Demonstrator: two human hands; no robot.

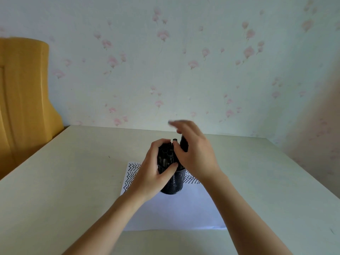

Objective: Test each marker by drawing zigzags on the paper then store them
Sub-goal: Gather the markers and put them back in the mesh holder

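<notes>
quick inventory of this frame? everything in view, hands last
mesh pen holder: one, black, standing on the paper's far half
markers: a bundle, exact count unclear, black, upright in the holder
paper: one sheet, white, mid-table, black zigzag rows across its far part
table: one, off-white, fills the foreground
wooden furniture: one piece, yellow-orange, far left by the wall
wallpaper: pale with pink flowers, behind the table
left hand: grip closed around holder and markers
right hand: at the marker tops, one black marker under its fingers

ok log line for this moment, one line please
stage: storing | left hand: gripping mesh pen holder and markers | right hand: holding black marker at holder | paper: zigzags drawn
</notes>
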